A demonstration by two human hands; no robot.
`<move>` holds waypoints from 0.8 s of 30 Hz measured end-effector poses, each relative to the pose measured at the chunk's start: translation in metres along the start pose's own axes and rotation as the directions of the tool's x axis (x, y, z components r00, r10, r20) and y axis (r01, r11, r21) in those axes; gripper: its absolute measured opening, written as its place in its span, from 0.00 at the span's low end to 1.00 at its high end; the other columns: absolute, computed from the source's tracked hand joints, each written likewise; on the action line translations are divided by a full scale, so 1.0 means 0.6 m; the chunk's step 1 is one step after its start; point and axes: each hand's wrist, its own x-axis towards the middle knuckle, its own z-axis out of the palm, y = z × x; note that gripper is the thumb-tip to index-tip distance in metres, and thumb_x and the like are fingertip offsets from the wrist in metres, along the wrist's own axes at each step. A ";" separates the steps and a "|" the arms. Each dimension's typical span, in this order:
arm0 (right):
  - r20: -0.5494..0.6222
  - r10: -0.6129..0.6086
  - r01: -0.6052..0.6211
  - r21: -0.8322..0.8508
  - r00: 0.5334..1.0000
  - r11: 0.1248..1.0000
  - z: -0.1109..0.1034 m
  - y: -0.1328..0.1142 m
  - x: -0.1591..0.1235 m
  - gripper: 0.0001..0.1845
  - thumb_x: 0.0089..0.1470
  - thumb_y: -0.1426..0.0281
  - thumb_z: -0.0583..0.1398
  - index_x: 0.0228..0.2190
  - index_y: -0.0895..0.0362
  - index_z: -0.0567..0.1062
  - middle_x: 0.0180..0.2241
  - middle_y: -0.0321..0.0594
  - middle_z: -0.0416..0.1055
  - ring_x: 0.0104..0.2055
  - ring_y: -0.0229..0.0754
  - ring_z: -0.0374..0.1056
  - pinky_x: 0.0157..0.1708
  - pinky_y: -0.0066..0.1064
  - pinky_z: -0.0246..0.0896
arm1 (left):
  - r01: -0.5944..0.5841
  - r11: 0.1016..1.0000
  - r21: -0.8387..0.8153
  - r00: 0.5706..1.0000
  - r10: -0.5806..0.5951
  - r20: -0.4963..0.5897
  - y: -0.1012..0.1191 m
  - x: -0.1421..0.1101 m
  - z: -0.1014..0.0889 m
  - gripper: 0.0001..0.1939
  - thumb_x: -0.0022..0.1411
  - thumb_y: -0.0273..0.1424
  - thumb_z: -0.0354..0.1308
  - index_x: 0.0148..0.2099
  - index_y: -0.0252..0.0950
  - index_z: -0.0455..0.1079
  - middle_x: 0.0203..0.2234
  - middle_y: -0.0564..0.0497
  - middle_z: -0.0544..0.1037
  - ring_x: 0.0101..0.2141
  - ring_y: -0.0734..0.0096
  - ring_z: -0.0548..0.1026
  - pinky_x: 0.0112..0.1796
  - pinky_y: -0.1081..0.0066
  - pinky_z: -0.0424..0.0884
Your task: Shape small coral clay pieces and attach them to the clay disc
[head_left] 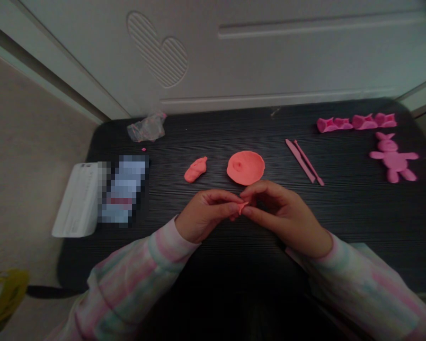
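Observation:
Between my two hands is a small piece of coral modelling clay (242,207), thin and pointed at its upper right. My left hand (211,213) pinches it with thumb and fingers from the left. From the other side, my right hand (282,213) has thumb and forefinger closed at the clay's edge. Just beyond the fingertips lies a shallow round coral clay dish (252,168) with a small swirl inside. A loose lump of coral clay (195,169) rests to the left of the dish.
Two pink modelling tools (300,161) lie right of the dish. At the far right are a pink clay rabbit (395,161) and a row of pink clay cups (357,122). A crumpled plastic bag (148,128), a blurred phone (124,189) and a white box (80,201) sit leftward on the dark table (213,137).

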 end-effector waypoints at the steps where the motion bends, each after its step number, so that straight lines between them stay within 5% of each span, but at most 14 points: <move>1: 0.009 0.005 -0.005 0.010 1.000 1.000 0.000 0.000 0.000 0.07 0.46 0.73 0.59 0.32 0.55 0.68 0.27 0.32 0.68 0.29 0.32 0.64 0.30 0.24 0.60 | 0.002 1.000 -0.007 1.000 -0.002 0.004 0.000 0.000 0.000 0.05 0.41 0.26 0.63 0.26 0.35 0.74 0.20 0.55 0.75 0.21 0.82 0.68 0.25 0.77 0.60; 13: 0.008 0.015 -0.015 -0.051 1.000 0.999 0.000 0.002 0.000 0.08 0.45 0.70 0.60 0.31 0.55 0.68 0.28 0.34 0.68 0.31 0.35 0.64 0.31 0.27 0.60 | 0.018 0.999 0.031 0.999 -0.019 0.039 -0.001 -0.001 -0.006 0.02 0.42 0.25 0.62 0.24 0.33 0.74 0.19 0.55 0.73 0.22 0.82 0.67 0.26 0.77 0.60; 24: -0.010 0.056 -0.055 0.060 0.998 0.997 0.000 0.000 0.000 0.06 0.45 0.71 0.60 0.30 0.55 0.69 0.26 0.34 0.69 0.29 0.34 0.65 0.29 0.27 0.61 | 0.022 1.000 -0.004 1.000 -0.022 0.018 0.000 -0.003 0.000 0.04 0.42 0.24 0.62 0.26 0.34 0.74 0.19 0.55 0.74 0.21 0.82 0.68 0.24 0.78 0.60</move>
